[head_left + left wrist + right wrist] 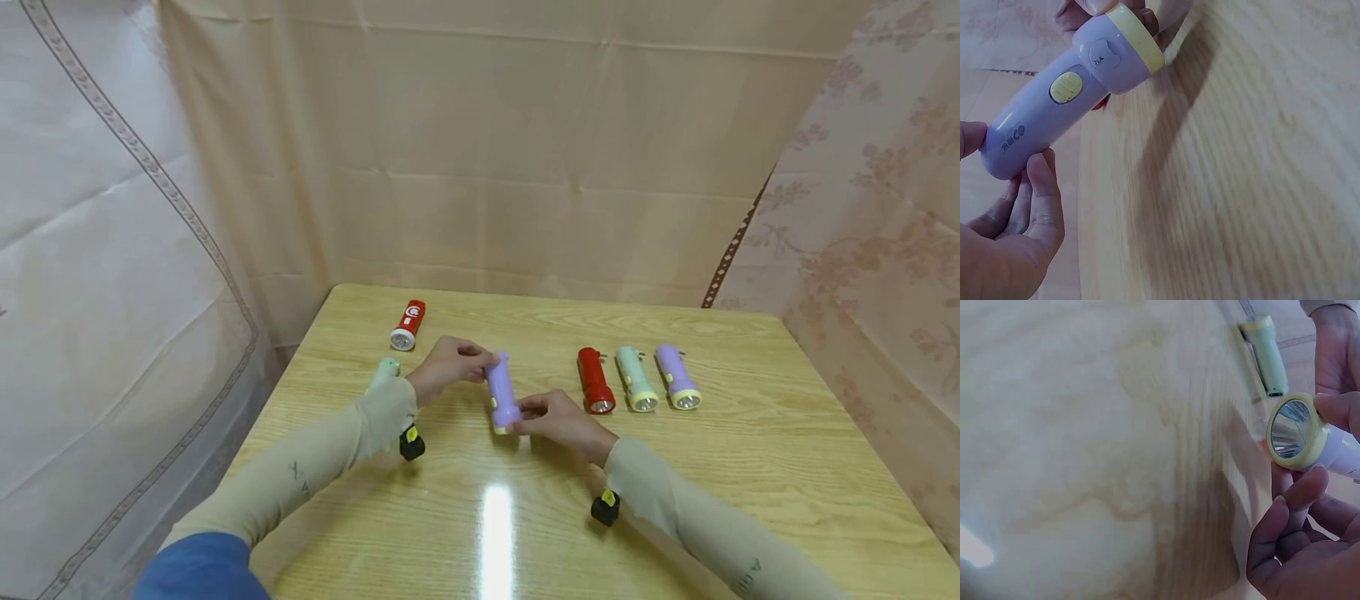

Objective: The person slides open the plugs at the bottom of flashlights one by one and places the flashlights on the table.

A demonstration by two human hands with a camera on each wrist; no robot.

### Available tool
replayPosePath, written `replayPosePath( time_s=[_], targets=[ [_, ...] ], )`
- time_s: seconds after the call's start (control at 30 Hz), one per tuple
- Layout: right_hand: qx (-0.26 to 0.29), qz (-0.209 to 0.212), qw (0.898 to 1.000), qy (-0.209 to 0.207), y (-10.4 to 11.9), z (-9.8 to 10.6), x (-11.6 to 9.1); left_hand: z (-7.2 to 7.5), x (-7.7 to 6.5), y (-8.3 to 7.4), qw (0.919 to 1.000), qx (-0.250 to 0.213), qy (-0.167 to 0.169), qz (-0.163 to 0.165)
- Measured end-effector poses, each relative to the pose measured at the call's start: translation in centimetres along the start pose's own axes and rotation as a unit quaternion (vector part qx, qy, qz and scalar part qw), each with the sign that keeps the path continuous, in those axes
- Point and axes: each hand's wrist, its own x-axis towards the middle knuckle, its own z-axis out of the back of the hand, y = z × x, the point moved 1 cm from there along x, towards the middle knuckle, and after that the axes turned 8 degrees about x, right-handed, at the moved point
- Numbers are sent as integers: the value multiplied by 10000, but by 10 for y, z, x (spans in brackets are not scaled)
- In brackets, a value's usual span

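Both hands hold a purple flashlight (pixel 501 392) with a pale yellow lens ring above the table. My left hand (pixel 456 367) pinches its tail end between thumb and fingers. At the lens end, my right hand (pixel 558 421) grips the head with thumb and fingertips. The left wrist view shows the yellow switch (pixel 1066 87) on the purple body, with the left fingers (pixel 1044 181) at the tail. In the right wrist view the reflector (pixel 1291 429) faces the camera and looks unlit.
At right stand in a row a red flashlight (pixel 596 382), a mint green one (pixel 637 380) and another purple one (pixel 677 377). Back left lies a red flashlight with a white rim (pixel 408 325). A mint green flashlight (pixel 385 372) is partly hidden behind the left forearm.
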Motion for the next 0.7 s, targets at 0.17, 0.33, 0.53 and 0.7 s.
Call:
replayPosePath(
  time_s=[0.17, 0.33, 0.53, 0.7],
  targets=[
    [1, -3, 9999, 124, -6, 1, -10, -8, -5, 0, 9998, 135, 155, -38],
    [-1, 127, 9995, 276, -9, 2, -15, -14, -7, 1, 9996, 151, 244, -57],
    [79, 179, 9993, 334, -8, 2, -18, -16, -8, 1, 9996, 152, 227, -5],
    [-26, 225, 9992, 340, -8, 2, -18, -18, -9, 3, 9996, 204, 208, 49]
  ],
)
